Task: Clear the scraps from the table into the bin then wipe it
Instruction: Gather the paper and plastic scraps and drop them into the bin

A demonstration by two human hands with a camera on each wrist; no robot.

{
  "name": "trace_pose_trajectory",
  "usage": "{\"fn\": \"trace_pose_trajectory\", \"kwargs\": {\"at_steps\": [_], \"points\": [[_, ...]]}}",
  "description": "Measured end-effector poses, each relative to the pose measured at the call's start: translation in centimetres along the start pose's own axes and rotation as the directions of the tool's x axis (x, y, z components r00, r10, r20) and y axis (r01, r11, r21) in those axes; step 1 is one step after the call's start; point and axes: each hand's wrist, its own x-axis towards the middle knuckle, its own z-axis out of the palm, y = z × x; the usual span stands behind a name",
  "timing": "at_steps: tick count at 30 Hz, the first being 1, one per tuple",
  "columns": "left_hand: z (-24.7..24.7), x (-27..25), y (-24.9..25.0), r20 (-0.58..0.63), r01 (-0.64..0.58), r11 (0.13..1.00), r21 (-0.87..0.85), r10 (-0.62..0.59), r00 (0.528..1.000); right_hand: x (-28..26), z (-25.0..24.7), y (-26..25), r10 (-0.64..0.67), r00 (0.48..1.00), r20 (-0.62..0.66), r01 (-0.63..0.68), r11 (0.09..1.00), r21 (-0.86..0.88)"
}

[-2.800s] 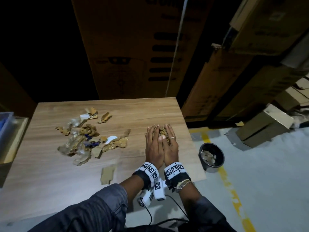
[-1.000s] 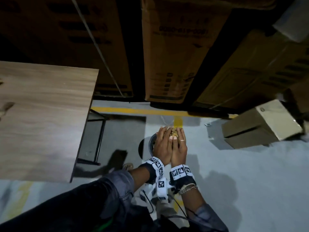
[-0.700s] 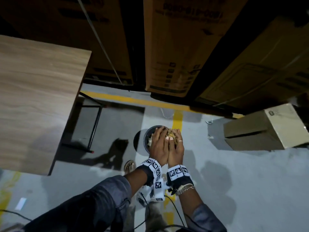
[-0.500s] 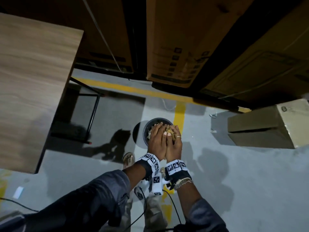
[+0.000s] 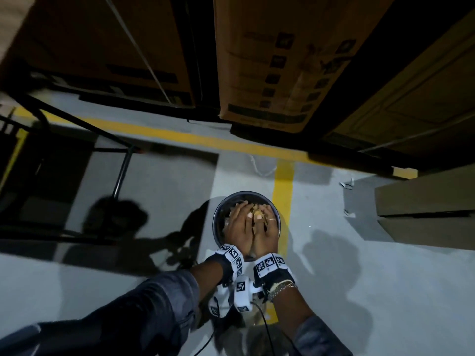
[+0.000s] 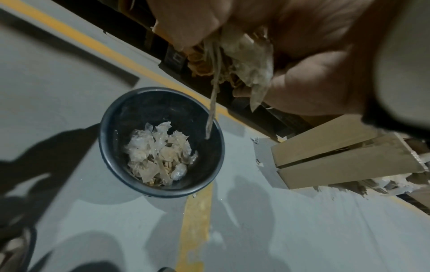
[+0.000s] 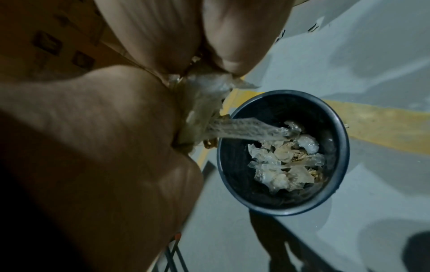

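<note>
A round black bin (image 5: 218, 217) stands on the grey floor, with pale plastic and brown scraps lying in its bottom (image 6: 160, 154) (image 7: 285, 162). My left hand (image 5: 237, 227) and right hand (image 5: 266, 228) are pressed together right above the bin, cupped around a bundle of scraps (image 5: 255, 210). In the left wrist view the bundle (image 6: 242, 60) is squeezed between the palms and a thin strip (image 6: 213, 106) dangles toward the bin. In the right wrist view a clear plastic strip (image 7: 244, 128) hangs from the hands over the bin's rim (image 7: 279, 211).
Large cardboard boxes (image 5: 277, 60) are stacked beyond the bin. A smaller carton (image 5: 424, 209) lies on the floor to the right. Black table legs (image 5: 120, 173) stand at the left. Yellow floor lines (image 5: 282, 181) run past the bin.
Both hands carried the scrap bundle from the table's right edge down over the bin, and they are now lower, within the bin's mouth. The table has left the view.
</note>
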Motion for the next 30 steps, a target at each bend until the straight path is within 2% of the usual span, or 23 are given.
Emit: {"fn": "trace_pose_trajectory", "kwargs": {"at_steps": [6,9,11,15,19,23,26,30], "points": [[3.2,2.5,-4.7,-0.035,0.019,0.999,-0.029,-0.02,0.999,4.8,0.8,6.6,0.002,1.0,0.025,0.0,0.997,-0.073],[2.7,2.2,-5.7,-0.041,0.03,0.999,-0.012,-0.031,0.999,4.9,0.0,7.2,-0.004,0.999,0.037,0.009,0.991,-0.131],[1.1,0.9,-4.5,-0.04,0.028,1.0,-0.009,-0.028,0.999,3.6,-0.6,5.8,0.007,0.998,0.059,0.002,0.988,-0.155],[-3.5,-3.4,1.0,-0.009,-0.003,0.999,-0.032,0.002,1.0,-0.9,-2.0,0.2,0.033,0.998,0.055,-0.025,0.991,-0.131],[-9.0,-7.9,8.2,-0.03,-0.043,0.999,-0.011,0.043,0.999,-6.6,-3.7,-8.1,0.025,0.996,0.086,-0.013,0.99,-0.14],[-15.5,-11.5,16.0,-0.072,-0.048,0.998,0.03,0.05,0.996,-11.9,-5.3,-18.1,-0.055,0.987,0.148,0.083,0.978,-0.192],[-20.6,-13.4,21.2,-0.145,-0.117,0.991,0.061,0.125,0.981,-15.0,-6.0,-24.4,-0.181,0.964,0.192,0.221,0.952,-0.212],[-26.8,-16.6,26.9,-0.205,-0.21,0.973,0.095,0.225,0.953,-19.0,-6.2,-30.4,-0.235,0.95,0.208,0.277,0.938,-0.207]]}}
